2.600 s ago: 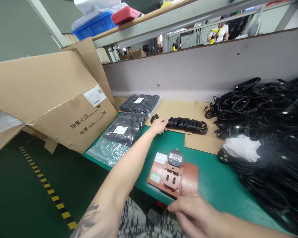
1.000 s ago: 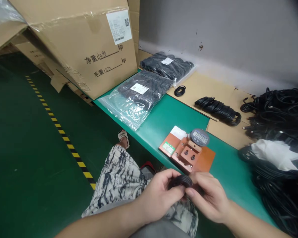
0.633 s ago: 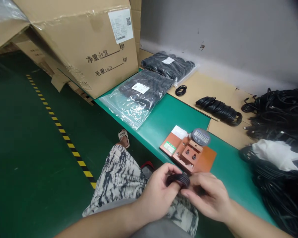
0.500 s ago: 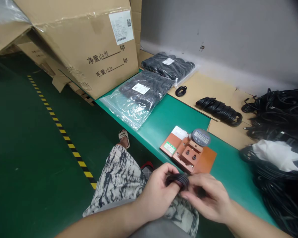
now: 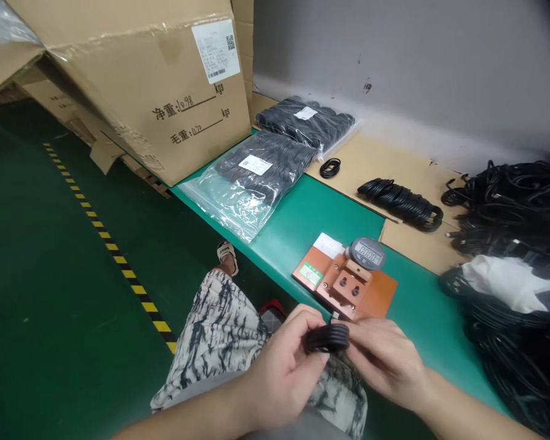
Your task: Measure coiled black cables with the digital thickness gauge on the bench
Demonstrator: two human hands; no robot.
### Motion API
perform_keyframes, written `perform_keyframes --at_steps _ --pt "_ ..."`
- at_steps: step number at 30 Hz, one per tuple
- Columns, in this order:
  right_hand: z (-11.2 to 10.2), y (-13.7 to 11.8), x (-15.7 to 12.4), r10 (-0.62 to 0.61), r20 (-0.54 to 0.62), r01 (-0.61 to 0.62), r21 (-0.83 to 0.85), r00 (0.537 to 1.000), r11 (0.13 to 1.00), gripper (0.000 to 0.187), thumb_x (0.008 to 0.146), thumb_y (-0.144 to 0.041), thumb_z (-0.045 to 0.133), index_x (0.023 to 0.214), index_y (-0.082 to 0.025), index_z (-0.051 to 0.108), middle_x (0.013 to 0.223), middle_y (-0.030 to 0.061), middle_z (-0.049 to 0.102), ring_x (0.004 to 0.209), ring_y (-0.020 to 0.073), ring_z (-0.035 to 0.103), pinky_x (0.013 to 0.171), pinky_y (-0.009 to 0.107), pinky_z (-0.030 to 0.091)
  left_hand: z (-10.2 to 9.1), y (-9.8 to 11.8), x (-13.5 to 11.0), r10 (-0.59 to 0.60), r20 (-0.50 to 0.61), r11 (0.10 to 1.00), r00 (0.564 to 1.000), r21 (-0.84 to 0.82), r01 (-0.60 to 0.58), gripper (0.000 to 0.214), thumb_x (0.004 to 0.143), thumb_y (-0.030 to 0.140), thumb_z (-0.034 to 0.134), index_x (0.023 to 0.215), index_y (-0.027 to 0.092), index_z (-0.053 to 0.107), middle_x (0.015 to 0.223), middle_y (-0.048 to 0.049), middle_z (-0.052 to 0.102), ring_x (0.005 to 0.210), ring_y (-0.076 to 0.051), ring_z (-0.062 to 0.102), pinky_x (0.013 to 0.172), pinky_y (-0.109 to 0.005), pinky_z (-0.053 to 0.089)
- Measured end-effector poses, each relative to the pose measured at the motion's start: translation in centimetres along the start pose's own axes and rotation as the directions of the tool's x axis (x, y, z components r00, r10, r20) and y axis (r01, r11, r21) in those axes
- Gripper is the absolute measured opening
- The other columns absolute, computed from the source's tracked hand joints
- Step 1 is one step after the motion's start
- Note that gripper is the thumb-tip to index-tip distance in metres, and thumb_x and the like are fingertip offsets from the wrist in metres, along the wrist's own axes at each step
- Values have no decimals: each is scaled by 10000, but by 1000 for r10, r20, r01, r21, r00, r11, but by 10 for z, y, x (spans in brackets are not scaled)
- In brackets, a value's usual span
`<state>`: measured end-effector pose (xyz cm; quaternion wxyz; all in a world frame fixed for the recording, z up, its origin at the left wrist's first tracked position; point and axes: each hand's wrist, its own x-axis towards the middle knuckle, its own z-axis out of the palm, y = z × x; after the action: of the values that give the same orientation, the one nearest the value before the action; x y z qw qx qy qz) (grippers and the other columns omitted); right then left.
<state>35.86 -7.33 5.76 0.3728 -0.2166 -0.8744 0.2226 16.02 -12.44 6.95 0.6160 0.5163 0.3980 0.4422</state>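
A small coil of black cable (image 5: 327, 338) is held over my lap at the table's near edge. My left hand (image 5: 291, 360) grips the coil's left side between thumb and fingers. From the right, my right hand (image 5: 385, 357) pinches the coil's other side, close to a small light-coloured plug end (image 5: 335, 316) that sticks up. Some of the right fingers are hidden behind the coil. Just beyond both hands stands an orange-brown measuring fixture (image 5: 346, 284) with a round digital gauge (image 5: 367, 253) on it.
Two clear bags of coiled cables (image 5: 268, 162) lie beside a large cardboard box (image 5: 151, 91) at left. A single coil (image 5: 330, 168) and a row of coils (image 5: 399, 203) rest on cardboard. Loose black cables (image 5: 522, 214) and a white cloth (image 5: 508, 282) heap up at right.
The coil has turned so its side faces me more, and the plug end now shows above it. My right fingers have closed in nearer the coil. The view has shifted slightly.
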Motion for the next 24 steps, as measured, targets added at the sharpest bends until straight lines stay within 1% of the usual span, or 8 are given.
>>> perform_keyframes --at_steps 2,6,9,11,13,15,20,24 --pt "-1 0 0 -6 2 6 -2 1000 1000 374 912 -50 500 1266 -161 544 716 52 665 590 165 632 546 270 488 -1 0 -1 -9 27 1000 1000 -4 9 129 914 181 501 1036 187 543 1009 -59 507 958 -179 501 896 -303 421" --pt "-2 1 -2 -33 41 33 -5 999 999 368 911 -53 488 1262 -150 543 660 39 620 529 158 568 497 278 410 -1 0 -2 -167 22 976 986 -139 168 242 925 217 505 1166 204 499 1071 -66 566 1034 -183 545 948 -314 433" --pt "-1 2 -3 -63 45 65 -41 997 997 353 905 -57 494 1244 -139 547 641 33 605 513 149 546 488 276 377 0 -3 0 -200 -1 973 980 -120 198 211 899 247 561 1097 177 578 1179 -92 564 1122 -213 548 1014 -334 416" --pt "-1 3 -3 -57 41 59 -47 998 997 340 905 -56 491 1229 -138 554 639 28 603 513 144 546 485 272 371 2 -6 1 -252 54 946 966 -198 258 203 898 305 568 1043 167 597 1127 -93 583 1046 -219 599 926 -336 484" --pt "-1 4 -4 -51 39 53 -29 998 998 336 905 -58 489 1224 -140 557 637 25 602 515 141 546 483 270 364 3 -9 2 -326 143 891 935 -286 354 230 908 363 549 1026 166 571 966 -67 609 848 -188 652 752 -302 532" --pt "-1 4 -4 -43 33 43 -12 999 999 345 898 -52 496 1226 -140 557 646 30 608 527 145 549 493 275 369 4 -12 3 -359 177 873 916 -283 397 231 906 385 550 964 162 545 810 -21 586 661 -133 622 643 -258 517" --pt "-1 3 -2 9 -17 -9 -16 1000 1000 373 878 -25 503 1225 -149 562 646 31 605 523 151 538 494 284 354 4 -18 11 -321 48 935 946 -142 324 309 905 468 536 864 161 538 645 45 451 433 -67 463 424 -183 376" --pt "1 3 -1 49 -49 -49 -7 998 999 385 877 -21 512 1229 -166 570 674 36 628 546 157 566 512 280 391 2 -23 20 -244 -33 969 969 -45 243 323 934 474 494 840 167 533 492 64 409 393 -73 395 404 -186 291"
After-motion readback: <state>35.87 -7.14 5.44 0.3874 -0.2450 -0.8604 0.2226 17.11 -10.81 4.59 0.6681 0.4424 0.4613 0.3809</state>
